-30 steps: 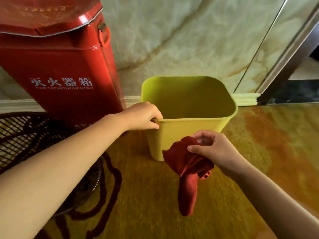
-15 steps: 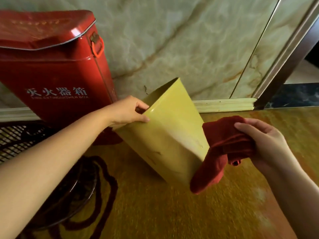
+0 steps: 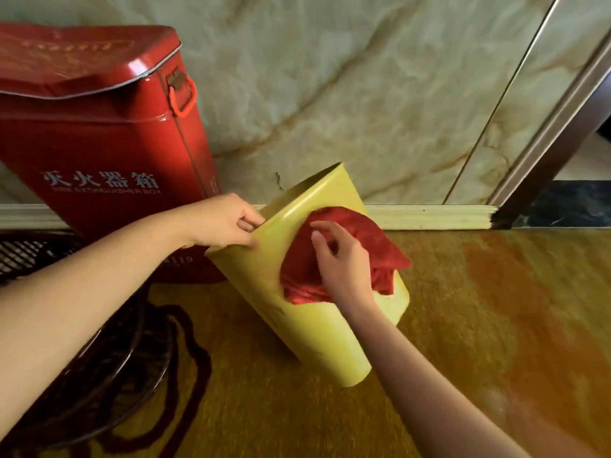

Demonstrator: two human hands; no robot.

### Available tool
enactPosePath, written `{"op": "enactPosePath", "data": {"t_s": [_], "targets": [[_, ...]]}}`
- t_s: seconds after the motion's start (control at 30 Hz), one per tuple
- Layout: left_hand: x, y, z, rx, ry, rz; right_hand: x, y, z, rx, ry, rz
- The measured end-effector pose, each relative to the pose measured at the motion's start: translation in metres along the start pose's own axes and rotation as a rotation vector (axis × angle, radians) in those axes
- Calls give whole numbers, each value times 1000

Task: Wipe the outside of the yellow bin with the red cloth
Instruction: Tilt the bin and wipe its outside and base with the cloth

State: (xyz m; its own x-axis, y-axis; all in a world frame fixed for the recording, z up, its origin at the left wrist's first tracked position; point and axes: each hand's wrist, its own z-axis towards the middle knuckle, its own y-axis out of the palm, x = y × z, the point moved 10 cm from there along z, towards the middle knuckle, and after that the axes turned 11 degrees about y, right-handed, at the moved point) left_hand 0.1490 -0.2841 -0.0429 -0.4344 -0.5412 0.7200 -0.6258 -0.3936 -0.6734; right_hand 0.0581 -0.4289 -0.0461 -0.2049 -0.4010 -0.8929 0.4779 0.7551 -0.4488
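Half a second on, the red cloth (image 3: 334, 256) has swung from beside the yellow bin (image 3: 317, 325) onto its upturned side wall, right hand (image 3: 344, 266) spread loosely over it, pressing more than gripping. Left hand (image 3: 224, 223) is pinched shut on the rim, holding the bin tipped away toward the red fire extinguisher box (image 3: 99, 143). Risk, I'd say: a hard push could pull the rim out of that pinch or skid the base across the glossy floor (image 3: 496, 325).
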Motion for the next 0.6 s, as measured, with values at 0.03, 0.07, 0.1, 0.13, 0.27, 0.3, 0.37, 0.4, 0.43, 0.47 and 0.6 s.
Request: {"op": "enactPosePath", "data": {"t_s": [0.03, 0.07, 0.1, 0.13, 0.27, 0.3, 0.37, 0.4, 0.43, 0.47, 0.6], "targets": [[-2, 0, -1, -12, -1, 7, 14, 9, -4, 53, 2, -77], [-3, 0, -2, -20, -2, 11, 26, 11, -6, 121, 25, -129], [-5, -1, -3, -20, -2, 7, 37, 12, -3, 149, 77, -149], [-6, -2, -5, -16, -3, -7, 48, 17, 3, 121, 149, -143], [1, 3, 0, -38, 33, -37, 69, 38, 32, -89, 296, -106], [3, 4, 2, -46, 43, -42, 70, 40, 36, -93, 296, -110], [3, 3, 5, -47, 50, -22, 69, 41, 39, -46, 259, -126], [1, 1, 6, -41, 43, -6, 70, 41, 36, -26, 225, -152], [-3, -3, 6, -28, 34, 15, 74, 40, 30, -21, 196, -191], [-6, -7, 4, -8, 28, 37, 85, 39, 23, -26, 187, -232], [-13, -7, -4, 53, 39, 8, 173, 8, 4, -12, 458, -242]]}}
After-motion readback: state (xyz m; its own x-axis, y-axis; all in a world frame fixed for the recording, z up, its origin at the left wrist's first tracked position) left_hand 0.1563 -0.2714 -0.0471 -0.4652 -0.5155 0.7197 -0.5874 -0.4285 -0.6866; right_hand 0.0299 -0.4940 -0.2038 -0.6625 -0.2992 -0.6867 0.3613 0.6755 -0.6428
